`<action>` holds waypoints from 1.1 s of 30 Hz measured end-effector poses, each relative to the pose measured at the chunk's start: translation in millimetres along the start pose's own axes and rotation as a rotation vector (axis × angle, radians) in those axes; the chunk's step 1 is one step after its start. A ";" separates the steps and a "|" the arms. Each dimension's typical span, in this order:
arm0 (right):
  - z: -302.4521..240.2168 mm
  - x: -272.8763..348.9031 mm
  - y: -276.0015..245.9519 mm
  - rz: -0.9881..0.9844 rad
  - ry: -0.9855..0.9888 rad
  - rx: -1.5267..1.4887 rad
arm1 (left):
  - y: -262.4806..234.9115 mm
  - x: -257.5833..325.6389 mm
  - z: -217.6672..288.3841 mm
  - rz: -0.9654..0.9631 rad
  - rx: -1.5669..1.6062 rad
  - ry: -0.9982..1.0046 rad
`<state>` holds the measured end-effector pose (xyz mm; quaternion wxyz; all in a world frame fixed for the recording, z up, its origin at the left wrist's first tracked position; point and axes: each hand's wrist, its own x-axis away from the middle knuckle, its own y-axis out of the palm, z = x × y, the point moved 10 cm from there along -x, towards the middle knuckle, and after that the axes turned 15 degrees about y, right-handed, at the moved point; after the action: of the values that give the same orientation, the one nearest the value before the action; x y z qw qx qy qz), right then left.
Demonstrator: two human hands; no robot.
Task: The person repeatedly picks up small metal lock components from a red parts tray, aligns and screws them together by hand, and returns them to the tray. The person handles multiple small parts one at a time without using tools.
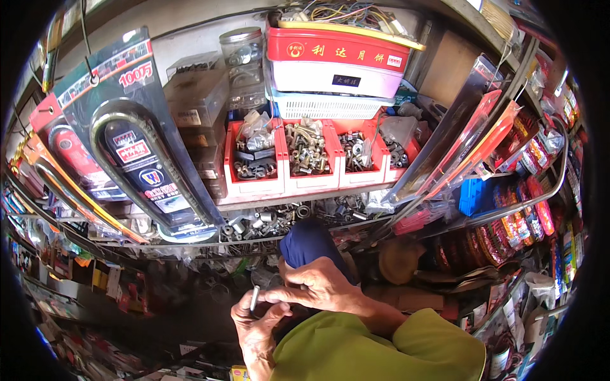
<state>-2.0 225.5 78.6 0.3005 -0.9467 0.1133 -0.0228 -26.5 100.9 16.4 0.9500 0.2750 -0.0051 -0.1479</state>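
Low in the middle, in front of my green shirt, my left hand [257, 324] is closed in a pinch. A short, slim, pale rod [255, 298] stands nearly upright between its thumb and fingers; its exact kind does not show. Just right of it, my right hand [321, 282] is bent inward, fingers curled. Its fingertips reach to the left hand's thumb, close beside the rod. Whatever the right fingers hold, if anything, is hidden. Beyond the hands rises my knee in dark blue trousers [308, 244].
Red bins [254, 185] of bolts and small metal parts line the shelf ahead, with loose metal fittings [267, 219] below. Stacked boxes [337, 73] rise behind. Packaged cable locks [143, 140] hang at left; red and orange packets [470, 146] at right. A blue container [471, 197] sits beyond.
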 end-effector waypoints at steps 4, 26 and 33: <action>-8.4 -3.0 8.1 -0.002 -0.037 -0.164 | -7.8 -4.2 5.5 0.015 0.032 0.051; -19.2 -47.7 43.1 -0.433 0.086 -0.251 | -37.3 -0.4 -38.2 0.147 0.311 -0.269; 38.9 -55.2 65.8 -0.332 0.180 -0.286 | -54.5 -20.6 -17.3 0.118 0.195 -0.029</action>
<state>-64.7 207.8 10.4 0.1444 -0.9795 -0.0155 -0.1399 -59.8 71.9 -25.4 0.9256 0.3631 -0.0496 -0.0944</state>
